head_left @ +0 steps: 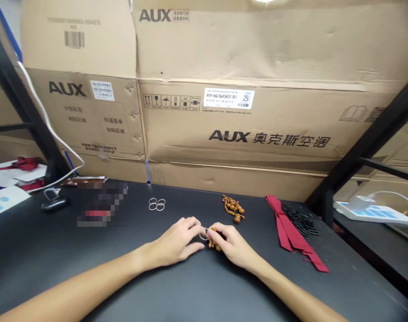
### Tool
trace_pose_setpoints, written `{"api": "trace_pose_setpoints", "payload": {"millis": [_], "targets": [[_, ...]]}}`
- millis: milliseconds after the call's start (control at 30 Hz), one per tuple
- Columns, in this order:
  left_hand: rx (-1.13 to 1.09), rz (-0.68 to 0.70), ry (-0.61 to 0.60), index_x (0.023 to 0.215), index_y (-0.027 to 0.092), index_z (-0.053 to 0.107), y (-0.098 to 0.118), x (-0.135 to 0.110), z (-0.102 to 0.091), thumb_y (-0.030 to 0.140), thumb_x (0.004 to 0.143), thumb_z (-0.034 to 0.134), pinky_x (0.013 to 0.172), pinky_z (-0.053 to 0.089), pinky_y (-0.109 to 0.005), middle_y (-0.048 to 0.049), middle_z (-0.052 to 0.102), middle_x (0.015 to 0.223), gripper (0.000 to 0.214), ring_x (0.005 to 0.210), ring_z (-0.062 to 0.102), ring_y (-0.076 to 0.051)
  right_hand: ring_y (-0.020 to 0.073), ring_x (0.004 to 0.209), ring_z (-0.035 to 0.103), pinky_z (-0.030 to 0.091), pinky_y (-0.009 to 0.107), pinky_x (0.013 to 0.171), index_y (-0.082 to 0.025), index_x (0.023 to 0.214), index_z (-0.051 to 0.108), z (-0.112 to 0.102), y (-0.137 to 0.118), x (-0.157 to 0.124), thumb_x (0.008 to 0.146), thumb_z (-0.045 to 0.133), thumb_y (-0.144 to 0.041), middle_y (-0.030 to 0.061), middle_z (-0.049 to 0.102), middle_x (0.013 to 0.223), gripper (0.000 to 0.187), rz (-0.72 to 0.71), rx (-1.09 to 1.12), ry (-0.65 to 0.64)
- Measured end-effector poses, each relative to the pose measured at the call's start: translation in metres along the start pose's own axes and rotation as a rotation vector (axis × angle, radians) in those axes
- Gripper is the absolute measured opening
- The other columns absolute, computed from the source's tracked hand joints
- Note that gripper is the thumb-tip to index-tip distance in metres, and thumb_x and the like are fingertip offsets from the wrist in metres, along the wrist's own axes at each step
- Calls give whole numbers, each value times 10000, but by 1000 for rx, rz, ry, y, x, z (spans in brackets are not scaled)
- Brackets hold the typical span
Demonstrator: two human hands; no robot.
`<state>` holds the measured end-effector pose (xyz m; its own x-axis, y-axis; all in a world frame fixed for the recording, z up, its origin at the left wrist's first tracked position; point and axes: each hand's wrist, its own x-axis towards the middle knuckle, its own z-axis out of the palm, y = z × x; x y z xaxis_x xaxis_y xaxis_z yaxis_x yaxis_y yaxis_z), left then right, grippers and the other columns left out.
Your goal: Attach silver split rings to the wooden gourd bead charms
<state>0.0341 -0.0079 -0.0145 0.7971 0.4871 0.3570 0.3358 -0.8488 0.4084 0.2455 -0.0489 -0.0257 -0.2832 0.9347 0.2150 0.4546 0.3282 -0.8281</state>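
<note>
Near the middle of the black table, a silver metal split ring [202,235] sits between my two hands. My left hand [182,239] has its bent fingertips on the ring's left edge, with the thumb a little lower. My right hand [231,243] is closed in a pinch on a brown wooden bead pendant [214,244] beside the ring. The fingers partly hide the pendant and its cord. Behind the hands lie several loose silver rings [156,204]. A small pile of similar gourd-shaped bead pendants [233,207] is further right.
Dark red fabric strips [289,228] and black clips or rings [301,219] lie at the right. A black case [54,204], a blurred-out item [103,203] and a brown packet [85,180] are at the left. Large cardboard boxes [244,170] stand behind the table [177,286].
</note>
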Motion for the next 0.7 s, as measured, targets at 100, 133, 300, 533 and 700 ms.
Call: {"api": "trace_pose_setpoints", "payload": {"millis": [100, 133, 300, 533, 700], "targets": [[146, 101, 16, 1080, 217, 564, -3, 0, 3, 291, 954, 497, 856, 440, -337, -74, 571, 1068, 160, 951, 561, -199, 125, 615, 540, 447, 233, 592, -173, 811, 618, -3, 1, 1, 939, 461, -445, -4, 608, 695, 339, 38, 82, -45], [182, 116, 24, 1060, 211, 572, -4, 0, 4, 284, 963, 478, 844, 440, -333, -75, 578, 1055, 153, 936, 565, -196, 123, 609, 533, 444, 230, 583, -175, 807, 619, -4, 1, 1, 937, 461, -453, -6, 602, 690, 345, 44, 90, -59], [342, 197, 8, 933, 180, 586, -7, 0, 8, 249, 1003, 370, 734, 412, -318, -62, 612, 876, 238, 787, 564, -179, 133, 660, 539, 453, 244, 648, -180, 762, 639, -8, -3, 2, 942, 443, -471, -2, 590, 700, 394, 6, 19, -88], [259, 106, 51, 889, 182, 574, -7, 1, 6, 272, 1007, 361, 711, 410, -305, -39, 618, 773, 259, 712, 562, -169, 178, 806, 582, 475, 324, 786, -206, 1058, 648, -8, 3, 0, 926, 493, -396, 31, 643, 833, 278, -46, -94, -15], [117, 1, 109, 888, 192, 596, -9, 0, 6, 267, 984, 419, 728, 448, -295, -37, 662, 824, 214, 735, 588, -169, 189, 867, 575, 479, 335, 798, -212, 1005, 607, -9, 10, -2, 881, 552, -342, 49, 618, 938, 189, -91, -216, 156]]}}
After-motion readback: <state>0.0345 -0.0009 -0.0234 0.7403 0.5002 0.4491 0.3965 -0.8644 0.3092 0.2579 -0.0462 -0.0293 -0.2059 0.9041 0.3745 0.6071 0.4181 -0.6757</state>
